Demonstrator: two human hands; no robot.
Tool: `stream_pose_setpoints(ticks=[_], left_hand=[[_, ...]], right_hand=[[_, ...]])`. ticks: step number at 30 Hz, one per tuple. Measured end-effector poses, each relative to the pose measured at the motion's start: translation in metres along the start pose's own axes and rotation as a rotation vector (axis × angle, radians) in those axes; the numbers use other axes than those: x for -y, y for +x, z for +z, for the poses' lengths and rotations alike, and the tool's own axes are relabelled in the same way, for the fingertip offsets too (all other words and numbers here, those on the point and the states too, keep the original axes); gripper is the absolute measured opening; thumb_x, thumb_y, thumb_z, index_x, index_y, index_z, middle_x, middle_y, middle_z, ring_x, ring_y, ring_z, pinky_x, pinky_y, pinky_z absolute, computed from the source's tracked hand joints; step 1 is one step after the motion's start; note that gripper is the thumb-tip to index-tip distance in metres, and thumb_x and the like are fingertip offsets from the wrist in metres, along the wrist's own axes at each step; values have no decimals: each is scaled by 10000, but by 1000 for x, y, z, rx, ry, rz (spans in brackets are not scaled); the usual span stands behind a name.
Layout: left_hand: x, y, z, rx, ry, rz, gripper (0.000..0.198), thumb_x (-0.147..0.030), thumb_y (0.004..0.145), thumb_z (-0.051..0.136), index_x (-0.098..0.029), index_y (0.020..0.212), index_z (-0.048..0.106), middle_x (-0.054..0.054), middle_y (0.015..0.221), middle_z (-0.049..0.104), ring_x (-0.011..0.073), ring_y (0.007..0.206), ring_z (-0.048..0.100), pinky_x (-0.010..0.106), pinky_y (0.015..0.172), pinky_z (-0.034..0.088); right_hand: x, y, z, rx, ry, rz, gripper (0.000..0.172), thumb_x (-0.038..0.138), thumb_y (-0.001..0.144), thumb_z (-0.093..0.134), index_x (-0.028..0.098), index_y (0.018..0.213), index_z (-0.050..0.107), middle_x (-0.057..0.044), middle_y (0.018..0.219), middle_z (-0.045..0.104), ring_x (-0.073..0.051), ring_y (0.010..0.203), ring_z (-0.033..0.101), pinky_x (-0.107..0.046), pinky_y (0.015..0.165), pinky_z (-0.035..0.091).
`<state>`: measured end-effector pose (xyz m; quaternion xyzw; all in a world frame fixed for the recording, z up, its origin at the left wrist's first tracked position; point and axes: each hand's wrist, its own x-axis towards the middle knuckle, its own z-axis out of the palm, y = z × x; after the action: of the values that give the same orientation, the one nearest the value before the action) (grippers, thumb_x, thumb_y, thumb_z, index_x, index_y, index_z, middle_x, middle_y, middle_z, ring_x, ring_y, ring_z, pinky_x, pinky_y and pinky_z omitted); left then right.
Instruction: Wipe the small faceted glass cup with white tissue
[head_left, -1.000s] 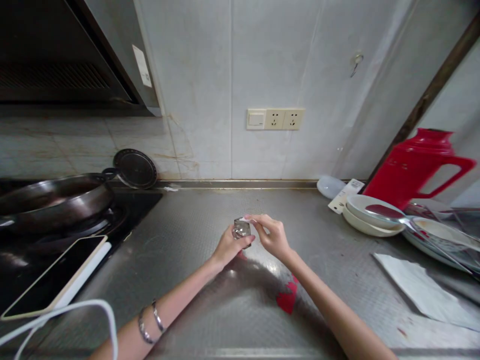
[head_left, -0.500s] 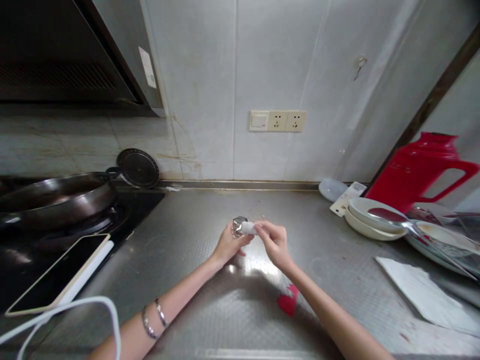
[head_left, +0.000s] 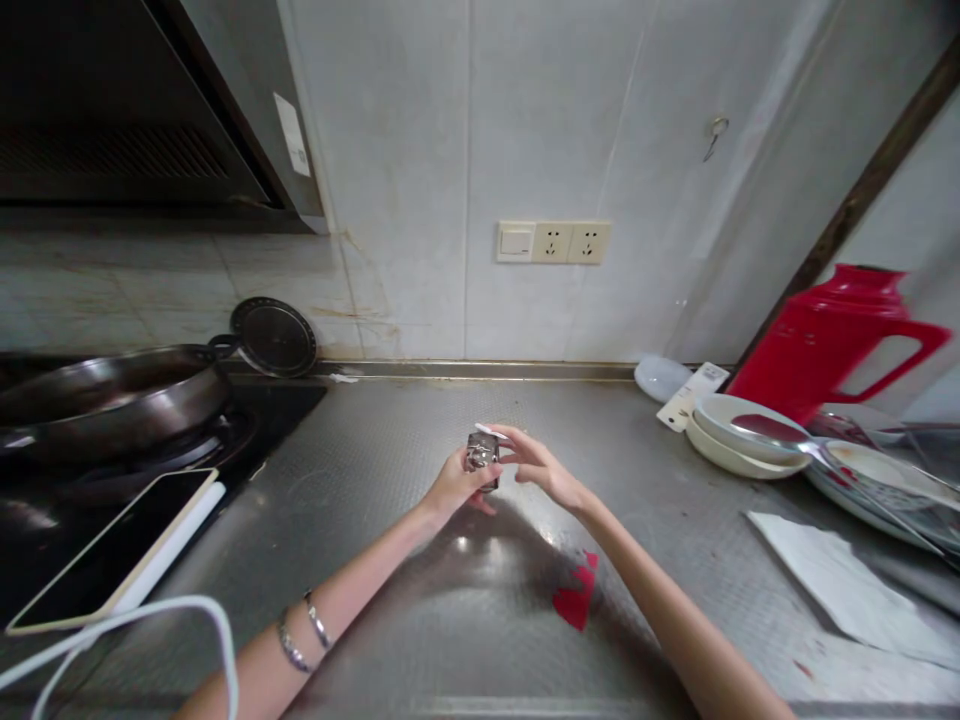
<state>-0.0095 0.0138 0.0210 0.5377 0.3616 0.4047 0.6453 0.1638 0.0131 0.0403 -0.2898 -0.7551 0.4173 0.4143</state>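
My left hand (head_left: 450, 484) is wrapped round a small, shiny, blocky object (head_left: 482, 455), dark and silvery like glass or foil; its exact kind I cannot make out. It is held up over the steel counter. At its top edge, a thin white piece (head_left: 490, 431) shows at the fingertips of my right hand (head_left: 546, 470), apparently held there. The right index finger reaches to that white piece, while the lower fingers are loosely bent beside the shiny object. Below both hands, a torn-looking red patch (head_left: 576, 598) lies on the counter.
A frying pan (head_left: 112, 400) sits on the black stove at left, near a phone (head_left: 112, 550) and a white cable (head_left: 187, 602). At right are a red thermos (head_left: 817, 340), stacked bowls (head_left: 720, 455), a plate (head_left: 847, 495) and a white paper sheet (head_left: 847, 590). Wall sockets (head_left: 553, 242) are ahead.
My right hand has loosened its pinch, its fingers spreading. The white piece went from a thick roll beside the shiny object to a thin strip at its top. My left hand keeps its hold.
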Motion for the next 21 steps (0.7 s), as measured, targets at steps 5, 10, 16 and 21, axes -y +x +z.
stream_pose_setpoints(ticks=[5,10,16,21], left_hand=[[4,1,-1,21,-27,-51,659,-559,672,705,-151,1165,545,55,854,611,85,529,548,287,508,553],[9,7,-11,219,48,4,784,-589,666,696,-176,1290,462,152,1079,627,135,597,622,322,561,552],[20,10,-13,83,374,358,1311,-394,489,874,-265,1472,17,198,1494,234,356,1275,410,491,985,422],[21,8,-11,-86,609,467,1180,-319,500,868,-235,1434,152,172,1444,326,340,1316,360,509,1093,284]], right_hand=[[-12,-1,15,-51,-95,-1,806,156,666,678,227,1392,335,-124,1347,477,-250,1207,492,-397,940,476],[-14,2,18,-138,-85,26,785,190,636,731,217,1344,392,-105,1246,545,-235,1099,557,-363,867,507],[-2,6,14,-243,246,188,587,264,680,714,206,1222,497,-51,1048,651,-191,927,640,-324,802,535],[-3,6,21,-216,272,226,498,296,679,727,188,1139,570,-47,1028,671,-189,898,643,-326,819,519]])
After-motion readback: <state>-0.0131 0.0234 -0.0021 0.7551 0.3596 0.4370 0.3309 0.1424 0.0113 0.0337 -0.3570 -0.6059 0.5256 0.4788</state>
